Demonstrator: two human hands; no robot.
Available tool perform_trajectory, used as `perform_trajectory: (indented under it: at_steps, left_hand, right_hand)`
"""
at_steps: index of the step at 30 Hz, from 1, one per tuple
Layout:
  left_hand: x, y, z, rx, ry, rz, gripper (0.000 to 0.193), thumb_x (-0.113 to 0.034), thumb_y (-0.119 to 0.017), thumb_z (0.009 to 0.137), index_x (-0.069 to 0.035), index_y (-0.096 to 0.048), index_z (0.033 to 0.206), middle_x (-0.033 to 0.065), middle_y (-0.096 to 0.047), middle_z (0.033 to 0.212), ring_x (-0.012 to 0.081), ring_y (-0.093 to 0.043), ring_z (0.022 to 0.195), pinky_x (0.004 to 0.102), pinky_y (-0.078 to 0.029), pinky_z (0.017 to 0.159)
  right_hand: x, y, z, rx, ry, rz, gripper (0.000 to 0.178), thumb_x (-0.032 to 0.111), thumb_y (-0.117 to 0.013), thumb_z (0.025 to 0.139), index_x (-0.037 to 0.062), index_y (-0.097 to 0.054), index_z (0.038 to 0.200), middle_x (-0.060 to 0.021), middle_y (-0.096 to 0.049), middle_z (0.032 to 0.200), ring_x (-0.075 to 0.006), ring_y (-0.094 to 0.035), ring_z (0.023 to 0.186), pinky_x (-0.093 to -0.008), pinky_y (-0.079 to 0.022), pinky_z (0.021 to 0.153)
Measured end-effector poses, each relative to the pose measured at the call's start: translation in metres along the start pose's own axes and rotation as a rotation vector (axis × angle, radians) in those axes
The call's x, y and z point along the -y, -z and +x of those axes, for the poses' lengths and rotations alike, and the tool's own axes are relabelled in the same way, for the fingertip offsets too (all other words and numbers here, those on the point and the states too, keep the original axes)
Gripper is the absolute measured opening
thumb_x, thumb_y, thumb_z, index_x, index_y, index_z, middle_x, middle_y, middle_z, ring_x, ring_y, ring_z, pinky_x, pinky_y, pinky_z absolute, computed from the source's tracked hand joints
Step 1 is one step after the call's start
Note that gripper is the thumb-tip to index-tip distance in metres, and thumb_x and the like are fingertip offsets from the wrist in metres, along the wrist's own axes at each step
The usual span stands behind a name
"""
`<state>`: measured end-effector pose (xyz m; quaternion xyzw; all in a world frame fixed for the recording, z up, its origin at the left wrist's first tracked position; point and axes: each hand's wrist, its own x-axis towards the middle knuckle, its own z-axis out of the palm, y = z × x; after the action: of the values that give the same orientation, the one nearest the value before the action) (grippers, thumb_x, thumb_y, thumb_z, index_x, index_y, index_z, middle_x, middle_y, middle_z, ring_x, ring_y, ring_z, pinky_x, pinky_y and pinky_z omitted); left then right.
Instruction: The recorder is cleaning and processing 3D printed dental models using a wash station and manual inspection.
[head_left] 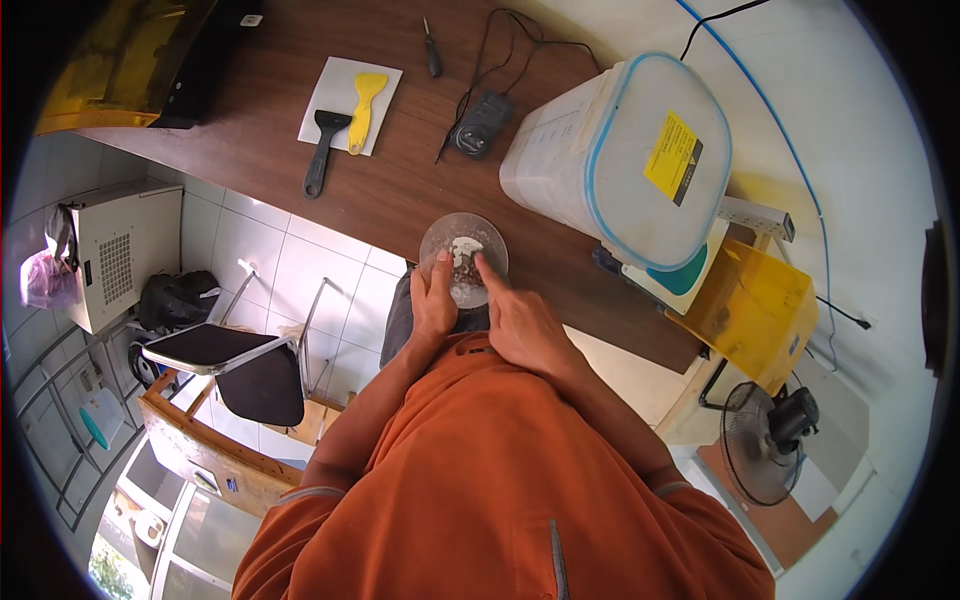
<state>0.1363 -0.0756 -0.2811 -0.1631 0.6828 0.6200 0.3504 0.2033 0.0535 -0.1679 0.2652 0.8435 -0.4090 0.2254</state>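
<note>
A round, translucent shallow dish (433, 237) is at the table's front edge, just ahead of my body, with white crumbly material (465, 247) and some brownish bits in it. My left hand (434, 303) grips the dish at its near left side, a fingertip lying over the rim. On the near right side my right hand (521, 322) is closed at the dish, one finger stretched over it close to the white material. The undersides of both hands and some of their fingers are hidden.
A black scraper (319, 160) and a yellow scraper (366, 100) lie on white paper (330, 90). Beyond are a screwdriver (431, 52) and a black power adapter (482, 122). A large lidded tub (560, 150) stands right; a chair (262, 385) and fan (762, 445) are nearby.
</note>
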Motion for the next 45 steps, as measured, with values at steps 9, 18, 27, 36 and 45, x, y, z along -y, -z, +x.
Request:
perform_trajectory:
  at_steps: [9, 18, 27, 36, 45]
  left_hand:
    - [0.003, -0.002, -0.004, -0.026, -0.15, 0.162, 0.039, -0.031, -0.055, 0.11, 0.001, -0.065, 0.129, 0.0278, -0.058, 0.123, 0.0369, -0.059, 0.109, 0.043, -0.047, 0.095]
    - [0.011, 0.002, 0.015, 0.007, -0.233, 0.188, 0.046, -0.038, -0.056, 0.108, 0.006, -0.069, 0.117, 0.018, -0.068, 0.106, 0.0224, -0.06, 0.098, 0.0373, -0.049, 0.088]
    - [-0.002, 0.0, 0.008, 0.093, -0.209, 0.079, 0.046, -0.038, -0.056, 0.108, 0.006, -0.069, 0.113, 0.0111, -0.068, 0.099, 0.0182, -0.058, 0.09, 0.0328, -0.048, 0.082]
    - [-0.035, 0.007, 0.001, 0.462, -0.037, -0.309, 0.057, -0.045, -0.048, 0.111, 0.003, -0.055, 0.14, 0.0147, -0.066, 0.128, 0.024, -0.065, 0.115, 0.0376, -0.053, 0.1]
    - [-0.077, 0.013, 0.014, 0.517, 0.334, -0.348, 0.047, -0.034, -0.043, 0.112, 0.002, -0.051, 0.142, 0.0172, -0.065, 0.134, 0.0293, -0.066, 0.122, 0.0447, -0.053, 0.107]
  right_hand:
    - [0.007, 0.001, 0.001, 0.06, -0.089, -0.017, 0.068, 0.012, -0.053, 0.097, 0.0116, -0.035, 0.163, -0.0321, -0.071, 0.086, -0.0525, -0.07, 0.083, -0.06, -0.055, 0.082]
    - [0.004, -0.004, 0.009, -0.011, -0.025, 0.006, 0.059, 0.011, -0.051, 0.102, 0.0081, -0.039, 0.16, -0.0347, -0.068, 0.083, -0.0526, -0.067, 0.077, -0.0598, -0.053, 0.075]
    - [0.0, -0.005, 0.016, -0.09, -0.033, 0.027, 0.057, 0.013, -0.051, 0.103, 0.0114, -0.042, 0.159, -0.0352, -0.068, 0.087, -0.0527, -0.068, 0.082, -0.0596, -0.053, 0.078]
    - [-0.024, -0.002, 0.019, -0.114, 0.015, 0.06, 0.056, 0.014, -0.052, 0.103, 0.0225, -0.044, 0.158, -0.03, -0.071, 0.095, -0.0512, -0.068, 0.087, -0.0587, -0.052, 0.081]
    - [-0.03, -0.005, 0.024, -0.14, 0.175, 0.019, 0.057, 0.016, -0.054, 0.102, 0.0259, -0.047, 0.157, -0.0287, -0.072, 0.098, -0.0496, -0.069, 0.089, -0.0581, -0.054, 0.084]
